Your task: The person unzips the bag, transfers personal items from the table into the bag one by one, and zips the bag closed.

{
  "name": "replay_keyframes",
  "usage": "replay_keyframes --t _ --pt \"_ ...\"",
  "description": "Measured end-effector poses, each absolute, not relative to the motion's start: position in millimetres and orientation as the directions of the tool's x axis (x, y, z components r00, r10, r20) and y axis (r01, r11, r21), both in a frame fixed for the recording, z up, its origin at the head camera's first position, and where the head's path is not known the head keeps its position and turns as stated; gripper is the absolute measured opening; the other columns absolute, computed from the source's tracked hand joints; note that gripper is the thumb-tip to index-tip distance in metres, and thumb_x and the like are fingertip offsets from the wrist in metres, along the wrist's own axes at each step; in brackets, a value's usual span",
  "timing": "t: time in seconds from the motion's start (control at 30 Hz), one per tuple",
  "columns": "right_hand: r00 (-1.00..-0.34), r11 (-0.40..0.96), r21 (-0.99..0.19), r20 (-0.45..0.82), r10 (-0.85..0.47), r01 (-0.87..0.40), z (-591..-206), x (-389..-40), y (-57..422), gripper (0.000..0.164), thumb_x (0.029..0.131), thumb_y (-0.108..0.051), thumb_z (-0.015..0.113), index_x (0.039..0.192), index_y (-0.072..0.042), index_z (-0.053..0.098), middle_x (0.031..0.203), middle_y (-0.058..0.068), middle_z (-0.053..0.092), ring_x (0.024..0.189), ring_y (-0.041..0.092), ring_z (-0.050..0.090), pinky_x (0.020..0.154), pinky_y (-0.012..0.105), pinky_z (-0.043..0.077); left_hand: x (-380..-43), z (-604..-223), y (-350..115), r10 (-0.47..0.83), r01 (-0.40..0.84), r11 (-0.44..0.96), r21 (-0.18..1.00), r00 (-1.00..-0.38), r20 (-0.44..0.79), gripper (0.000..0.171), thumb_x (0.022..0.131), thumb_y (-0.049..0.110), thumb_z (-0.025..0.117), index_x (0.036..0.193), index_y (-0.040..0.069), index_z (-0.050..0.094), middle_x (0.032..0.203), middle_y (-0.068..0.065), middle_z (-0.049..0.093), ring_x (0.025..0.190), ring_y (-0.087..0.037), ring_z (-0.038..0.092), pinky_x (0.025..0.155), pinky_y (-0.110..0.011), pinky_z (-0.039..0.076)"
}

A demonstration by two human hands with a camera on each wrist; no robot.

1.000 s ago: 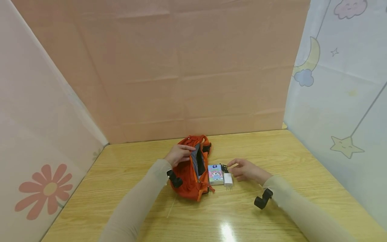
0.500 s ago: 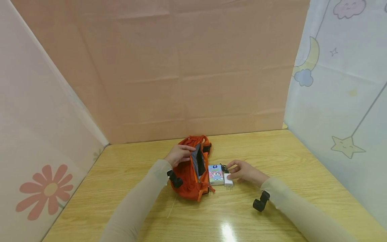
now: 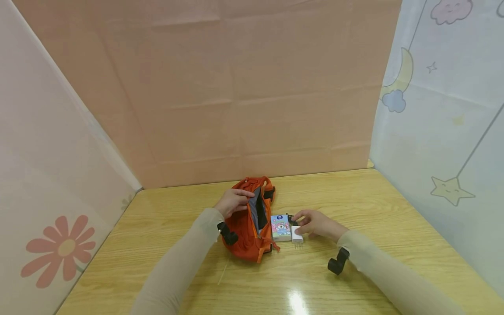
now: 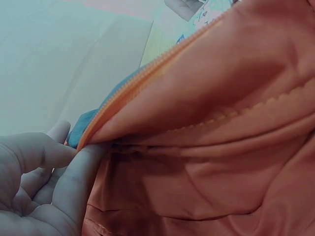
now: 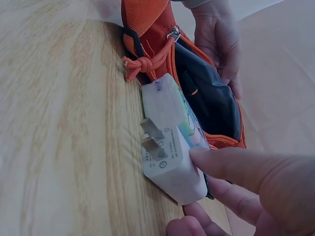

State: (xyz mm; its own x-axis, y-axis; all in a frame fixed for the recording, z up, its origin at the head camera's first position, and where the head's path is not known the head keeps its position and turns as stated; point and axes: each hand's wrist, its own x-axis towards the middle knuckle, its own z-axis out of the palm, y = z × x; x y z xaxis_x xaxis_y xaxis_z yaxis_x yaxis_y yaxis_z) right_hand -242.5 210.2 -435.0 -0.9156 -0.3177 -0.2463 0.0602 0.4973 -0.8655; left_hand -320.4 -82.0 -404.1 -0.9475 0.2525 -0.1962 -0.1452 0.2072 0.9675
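Observation:
An orange waist bag (image 3: 246, 238) lies on the table with its zip open and its grey lining (image 5: 202, 83) showing. My left hand (image 3: 232, 202) pinches the zipped edge of its mouth between thumb and fingers, seen close in the left wrist view. To the right of the bag sits a small tissue pack (image 3: 280, 228) with a cartoon print. Beside that pack is a white charger plug (image 3: 297, 235), its metal prongs (image 5: 153, 140) facing the near side. My right hand (image 3: 320, 224) holds the charger, thumb on its upper face and fingers at its far end.
A black cable (image 3: 291, 217) lies behind the charger, partly hidden by my fingers. An orange cord pull (image 5: 145, 64) hangs from the bag's zip. The wooden table (image 3: 338, 188) ends at a tan backdrop (image 3: 252, 96), with printed cloths on both sides.
My right hand has moved slightly left, and its thumb has come down onto the charger. The left hand and the bag stay where they were.

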Motion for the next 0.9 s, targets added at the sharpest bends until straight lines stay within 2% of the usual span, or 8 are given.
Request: replay_keyframes --t 0.37,0.67,0.9 --pt "-0.897 0.525 -0.851 -0.241 -0.37 0.012 -429.5 -237.8 207.2 0.043 0.081 -0.015 0.078 0.119 -0.004 0.061 0.105 0.015 0.058 0.087 0.02 0.057 0.07 0.034 0.053 -316.5 -401.3 -81.3 0.255 -0.135 0.226 0.965 -0.948 -0.192 0.026 0.094 -0.001 0.054 0.113 0.001 0.071 0.115 -0.009 0.062 0.082 -0.011 0.061 0.074 -0.031 0.056" --pt "-0.909 0.531 -0.847 -0.246 -0.336 0.033 -424.6 -235.3 202.7 0.044 0.08 -0.009 0.078 0.119 -0.002 0.06 0.093 0.009 0.053 0.079 0.018 0.05 0.066 0.031 0.048 -317.5 -399.4 -80.4 0.27 -0.131 0.228 0.965 -0.943 -0.192 0.026 0.094 -0.002 0.053 0.115 -0.005 0.068 0.121 -0.014 0.061 0.086 -0.013 0.063 0.082 -0.039 0.055" --pt "-0.93 0.564 -0.826 -0.21 -0.3 0.005 -423.3 -235.6 201.1 0.044 0.075 -0.004 0.08 0.116 -0.002 0.063 0.096 0.013 0.053 0.084 0.021 0.048 0.066 0.03 0.045 -316.5 -399.9 -79.0 0.25 -0.144 0.223 0.964 -0.948 -0.199 0.025 0.094 -0.001 0.054 0.113 0.001 0.071 0.118 -0.012 0.063 0.084 -0.012 0.063 0.076 -0.032 0.056"
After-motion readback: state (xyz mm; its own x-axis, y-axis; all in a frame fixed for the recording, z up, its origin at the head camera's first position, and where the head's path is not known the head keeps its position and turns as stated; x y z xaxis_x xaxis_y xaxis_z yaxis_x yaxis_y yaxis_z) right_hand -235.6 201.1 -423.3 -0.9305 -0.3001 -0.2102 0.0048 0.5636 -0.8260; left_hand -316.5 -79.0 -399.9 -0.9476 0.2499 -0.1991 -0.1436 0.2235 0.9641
